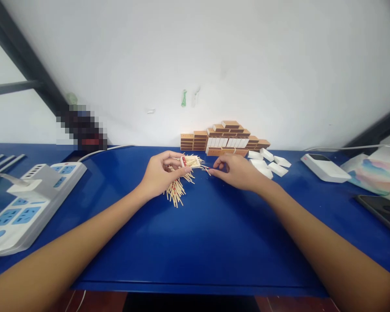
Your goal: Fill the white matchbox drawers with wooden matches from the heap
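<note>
My left hand (160, 172) is closed around a small white matchbox tray (195, 162), above a loose pile of matches (175, 190). Red match heads show inside the tray, beside my thumb. To the right, the thumb and fingers of my right hand (231, 170) are pinched on a few matches (206, 169) with reddish tips. These matches are just off the tray's right end. Behind my hands, brown matchbox sleeves (225, 138) are stacked against the wall, with several white ones among them. White matchbox trays (267, 164) lie scattered beyond my right hand.
A white power strip (35, 208) with plugs and a cable lies at the left. On the right are a white device with a dark screen (325, 167), a pastel-coloured bag (377, 173) and a dark phone (381, 212). The blue table (195, 247) meets a white wall.
</note>
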Demonstrator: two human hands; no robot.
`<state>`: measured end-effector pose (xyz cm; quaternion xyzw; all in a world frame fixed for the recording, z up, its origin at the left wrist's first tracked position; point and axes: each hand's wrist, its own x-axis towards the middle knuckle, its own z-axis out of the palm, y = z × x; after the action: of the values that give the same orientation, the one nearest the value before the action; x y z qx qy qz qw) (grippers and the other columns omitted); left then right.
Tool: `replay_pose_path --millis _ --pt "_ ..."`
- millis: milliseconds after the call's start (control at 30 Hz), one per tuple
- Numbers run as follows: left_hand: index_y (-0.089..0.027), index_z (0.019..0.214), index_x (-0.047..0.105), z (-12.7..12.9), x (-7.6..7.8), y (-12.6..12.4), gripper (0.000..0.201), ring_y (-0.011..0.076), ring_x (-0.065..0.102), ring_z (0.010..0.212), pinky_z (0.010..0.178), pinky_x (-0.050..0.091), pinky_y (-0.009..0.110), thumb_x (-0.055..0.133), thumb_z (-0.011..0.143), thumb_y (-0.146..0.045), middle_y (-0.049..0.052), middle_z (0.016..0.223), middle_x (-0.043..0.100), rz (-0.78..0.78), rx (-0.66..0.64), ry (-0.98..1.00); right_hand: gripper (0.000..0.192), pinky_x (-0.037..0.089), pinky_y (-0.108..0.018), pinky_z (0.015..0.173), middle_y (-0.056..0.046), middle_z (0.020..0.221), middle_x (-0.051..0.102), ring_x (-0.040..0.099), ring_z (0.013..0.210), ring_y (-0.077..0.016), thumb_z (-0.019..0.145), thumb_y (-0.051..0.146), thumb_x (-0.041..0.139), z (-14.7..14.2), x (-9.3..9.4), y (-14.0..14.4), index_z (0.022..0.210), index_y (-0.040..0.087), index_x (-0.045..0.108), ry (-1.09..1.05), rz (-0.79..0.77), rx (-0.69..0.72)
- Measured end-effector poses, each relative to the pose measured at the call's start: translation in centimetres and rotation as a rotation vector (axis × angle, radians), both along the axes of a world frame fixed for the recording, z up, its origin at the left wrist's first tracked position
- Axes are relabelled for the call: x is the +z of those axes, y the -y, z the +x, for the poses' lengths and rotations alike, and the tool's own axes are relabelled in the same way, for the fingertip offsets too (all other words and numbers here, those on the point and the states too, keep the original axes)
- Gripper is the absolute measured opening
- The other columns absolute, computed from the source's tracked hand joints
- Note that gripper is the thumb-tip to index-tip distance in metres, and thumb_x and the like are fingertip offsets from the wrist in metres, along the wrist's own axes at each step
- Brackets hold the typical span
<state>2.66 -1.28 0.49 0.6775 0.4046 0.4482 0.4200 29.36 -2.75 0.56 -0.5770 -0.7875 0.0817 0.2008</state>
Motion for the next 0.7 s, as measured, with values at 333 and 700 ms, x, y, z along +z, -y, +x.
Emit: replay_pose_path --millis 333,700 --pt "-0.017 0.106 0.072 0.0 -0.2 0.3 0.044 0.0144 0.061 0.063 0.060 0.044 0.028 0.089 0.073 -0.041 0.004 0.079 0.076 0.015 -0.044 -0.059 0.012 0.046 -0.033 0.076 -0.007 0.097 0.065 0.062 0.083 -0.0199 0.097 0.030 0.065 -1.0 -1.2 -0.2 0.092 0.020 0.068 0.044 0.030 0.071" --pt "-0.018 0.106 0.071 -0.3 -0.2 0.1 0.045 0.0146 0.062 0.062 0.060 0.044 0.028 0.089 0.074 -0.043 0.005 0.080 0.077 0.004 -0.050 -0.063 0.013 0.045 -0.032 0.078 -0.009 0.102 0.064 0.061 0.085 -0.0211 0.104 0.025 0.054 -1.2 -0.6 0.3 0.095 0.019 0.061 0.152 -0.001 0.042"
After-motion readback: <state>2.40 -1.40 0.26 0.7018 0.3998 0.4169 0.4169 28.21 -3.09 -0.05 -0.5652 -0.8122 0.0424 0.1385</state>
